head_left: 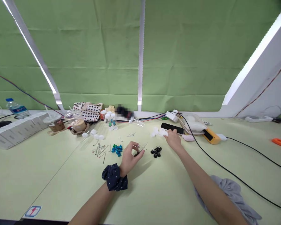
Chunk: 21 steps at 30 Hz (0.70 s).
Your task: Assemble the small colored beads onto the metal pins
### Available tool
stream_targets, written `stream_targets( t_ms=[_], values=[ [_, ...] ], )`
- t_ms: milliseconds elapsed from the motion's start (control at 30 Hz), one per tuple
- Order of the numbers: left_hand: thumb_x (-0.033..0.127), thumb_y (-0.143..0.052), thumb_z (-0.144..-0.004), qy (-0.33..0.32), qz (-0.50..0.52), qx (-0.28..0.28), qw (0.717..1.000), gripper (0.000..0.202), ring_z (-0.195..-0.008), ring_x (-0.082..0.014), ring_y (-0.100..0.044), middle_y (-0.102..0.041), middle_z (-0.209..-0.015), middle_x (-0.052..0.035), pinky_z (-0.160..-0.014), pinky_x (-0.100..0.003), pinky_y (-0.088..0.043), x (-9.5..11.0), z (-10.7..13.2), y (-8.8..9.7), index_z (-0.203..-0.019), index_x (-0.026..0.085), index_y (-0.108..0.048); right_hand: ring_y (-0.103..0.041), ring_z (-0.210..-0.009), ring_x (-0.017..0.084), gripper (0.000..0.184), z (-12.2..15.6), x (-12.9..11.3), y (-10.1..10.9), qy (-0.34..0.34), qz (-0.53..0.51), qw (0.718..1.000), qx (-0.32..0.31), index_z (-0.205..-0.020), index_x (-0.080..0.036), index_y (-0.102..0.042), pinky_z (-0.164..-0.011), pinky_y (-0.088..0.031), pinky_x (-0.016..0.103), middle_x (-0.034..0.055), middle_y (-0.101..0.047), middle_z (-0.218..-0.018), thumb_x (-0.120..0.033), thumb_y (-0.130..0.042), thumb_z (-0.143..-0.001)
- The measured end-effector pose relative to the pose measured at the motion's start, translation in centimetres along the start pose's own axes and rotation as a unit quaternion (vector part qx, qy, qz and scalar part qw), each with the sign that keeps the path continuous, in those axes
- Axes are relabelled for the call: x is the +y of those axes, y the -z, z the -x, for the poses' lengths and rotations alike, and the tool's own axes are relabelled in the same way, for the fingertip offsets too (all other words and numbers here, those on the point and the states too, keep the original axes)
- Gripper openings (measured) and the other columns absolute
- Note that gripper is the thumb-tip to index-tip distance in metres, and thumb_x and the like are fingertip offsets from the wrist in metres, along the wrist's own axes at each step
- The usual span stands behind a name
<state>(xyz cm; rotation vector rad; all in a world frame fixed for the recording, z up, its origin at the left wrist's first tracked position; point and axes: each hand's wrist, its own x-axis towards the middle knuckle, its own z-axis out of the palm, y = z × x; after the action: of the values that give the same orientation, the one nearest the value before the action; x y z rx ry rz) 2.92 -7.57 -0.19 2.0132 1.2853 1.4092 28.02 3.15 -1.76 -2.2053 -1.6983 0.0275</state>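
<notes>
My left hand (129,157) curls thumb and fingers around a small clear container (140,147) tipped on its side, with dark pieces at its bottom. My right hand (174,141) reaches forward to several white caps (155,131), its fingertips closed down on one cap (163,132) at the near edge of a black phone (172,128). Between the hands lies a pile of black thumbscrew-like pieces (156,152). Left of my left hand are blue knobbed pieces (117,150) with a few green ones, and thin metal hex keys (99,148).
White boxes (18,129), two iced drink cups (77,123) and a patterned bag (89,111) stand at the back left. Small lidded jars (110,116) are at the back middle. A black cable (215,161) crosses the right side, past a yellow device (211,136).
</notes>
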Motion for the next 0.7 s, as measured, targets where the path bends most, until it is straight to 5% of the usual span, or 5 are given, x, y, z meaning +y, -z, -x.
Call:
stream_targets(
  t_ms=[333, 500, 533, 600, 700],
  values=[
    [0.031, -0.055, -0.081, -0.011, 0.015, 0.006, 1.000, 0.025, -0.080, -0.0154, -0.058, -0.059, -0.089, -0.0040, -0.077, -0.031, -0.044, -0.2, 0.0, 0.0, -0.102, 0.020, -0.048, -0.057, -0.091, 0.028, 0.017, -0.4, 2.0, -0.9, 0.004, -0.021, 0.998, -0.058, -0.091, -0.008, -0.058, -0.076, -0.042, 0.038, 0.0203, -0.049, -0.108, -0.020, -0.055, -0.080],
    [0.031, -0.045, -0.086, -0.008, 0.023, 0.001, 1.000, 0.030, -0.085, -0.0160, -0.056, -0.059, -0.092, -0.0046, -0.079, -0.030, -0.043, -0.3, 0.0, 0.1, -0.115, 0.022, -0.043, -0.058, -0.084, 0.019, 0.022, 0.2, -0.5, 0.9, 0.115, -0.109, 0.983, -0.094, -0.084, -0.015, -0.056, -0.075, -0.044, 0.029, 0.0072, -0.060, -0.088, -0.028, -0.066, -0.070],
    [0.032, -0.044, -0.087, -0.003, 0.016, -0.003, 1.000, 0.030, -0.083, -0.0154, -0.056, -0.059, -0.089, -0.0035, -0.078, -0.029, -0.043, -0.4, 0.0, 0.1, -0.116, 0.022, -0.043, -0.059, -0.080, 0.016, 0.031, 0.7, -1.2, 1.4, 0.147, -0.151, 0.972, -0.108, -0.090, -0.017, -0.054, -0.072, -0.046, 0.027, 0.0044, -0.060, -0.088, -0.032, -0.069, -0.067],
    [0.033, -0.042, -0.088, 0.010, -0.004, -0.014, 1.000, 0.031, -0.074, -0.0138, -0.056, -0.057, -0.084, -0.0011, -0.074, -0.028, -0.043, -0.4, 0.0, 0.1, -0.117, 0.023, -0.042, -0.059, -0.076, 0.015, 0.044, 1.8, -2.6, 2.4, 0.226, -0.351, 0.891, -0.177, -0.098, -0.016, -0.051, -0.069, -0.048, 0.029, 0.0046, -0.061, -0.089, -0.035, -0.071, -0.064],
    [0.036, -0.042, -0.087, 0.021, -0.038, -0.032, 0.999, 0.032, -0.065, -0.0126, -0.055, -0.056, -0.082, 0.0002, -0.069, -0.027, -0.044, -0.6, 0.0, 0.1, -0.117, 0.024, -0.043, -0.058, -0.078, 0.015, 0.046, 3.8, -4.4, 4.1, 0.281, -0.471, 0.796, -0.258, -0.097, -0.015, -0.054, -0.073, -0.048, 0.031, 0.0051, -0.060, -0.089, -0.035, -0.074, -0.061]
  ],
)
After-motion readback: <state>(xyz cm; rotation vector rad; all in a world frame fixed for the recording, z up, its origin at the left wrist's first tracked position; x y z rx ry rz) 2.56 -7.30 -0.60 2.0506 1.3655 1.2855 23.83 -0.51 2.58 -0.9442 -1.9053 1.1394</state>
